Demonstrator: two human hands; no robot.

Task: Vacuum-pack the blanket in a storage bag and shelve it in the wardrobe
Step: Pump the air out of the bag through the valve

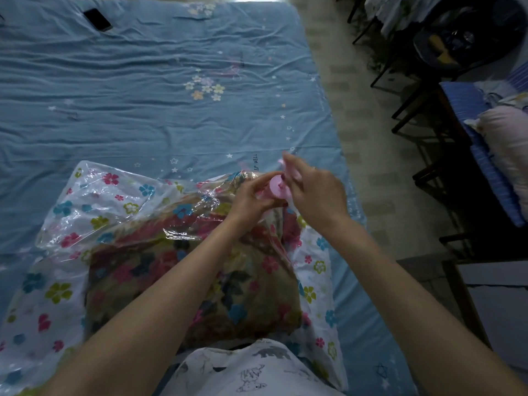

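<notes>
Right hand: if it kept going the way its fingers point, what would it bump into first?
The right hand points up and left, and its fingers already hold a pink piece beside the pink valve. Beyond them lies only the blue bedsheet. Depth is unclear, so it might pass above the sheet.

both hands (251,198) (314,192) meet ahead, fingers curled, forearms outstretched.

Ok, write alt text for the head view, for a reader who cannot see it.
Two bare hands work a pink valve cap on a clear flower-printed storage bag holding a folded floral blanket; the left hand grips the cap and the right hand pinches a pink piece above it. The bag lies on a blue bedsheet, with a dark phone far off.
</notes>
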